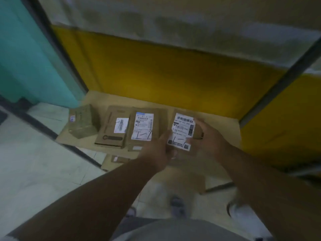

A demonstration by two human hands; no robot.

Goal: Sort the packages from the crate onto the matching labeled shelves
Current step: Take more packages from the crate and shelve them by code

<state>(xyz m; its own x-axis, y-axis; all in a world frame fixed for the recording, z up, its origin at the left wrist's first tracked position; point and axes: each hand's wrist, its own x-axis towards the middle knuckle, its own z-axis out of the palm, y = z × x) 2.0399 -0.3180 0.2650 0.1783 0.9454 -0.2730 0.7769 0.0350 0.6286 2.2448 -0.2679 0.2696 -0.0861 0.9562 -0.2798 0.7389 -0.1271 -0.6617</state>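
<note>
The left hand (157,150) and the right hand (207,134) together hold one flat cardboard package (186,131) between them, the left fingers curled against its near-left edge and the right thumb and fingers wrapped round its right side. The package lies low over the shelf (218,122), label up; whether it already rests on the board I cannot tell. Its white shipping label (182,132) carries a barcode at the far end and handwritten black strokes near the hands.

Behind the hands a yellow back panel (165,72) rises from the shelf, and far left of them stands a teal surface (26,54).

Just left of the left hand lies a second flat package (147,127) with a white label marked in black pen. Touching that one's left side is a brown box (111,129) with a smaller white label. Further left still, apart from the rest, sits a small greenish box (83,123) at the shelf's left end.

Below the left wrist, another cardboard parcel (116,160) shows on a lower level, partly hidden.
</note>
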